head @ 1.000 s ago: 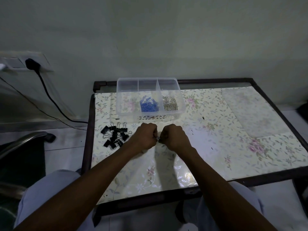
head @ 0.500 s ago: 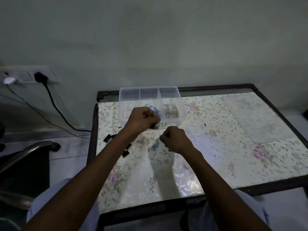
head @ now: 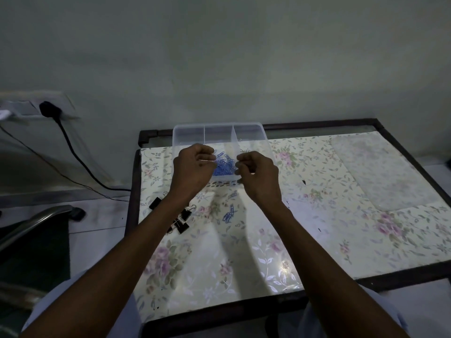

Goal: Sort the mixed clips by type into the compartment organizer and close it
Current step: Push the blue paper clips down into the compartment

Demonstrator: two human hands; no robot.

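Over organizer (head: 249, 129) I hold both hands: left hand (head: 192, 168) pinches blue clip (head: 211, 161) above middle compartment; right hand (head: 258, 175) curled, contents unclear. Loose clips (head: 229, 215) lie nearer me, between arms.

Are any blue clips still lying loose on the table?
Yes, a few blue clips lie on the table, in front of the organizer.
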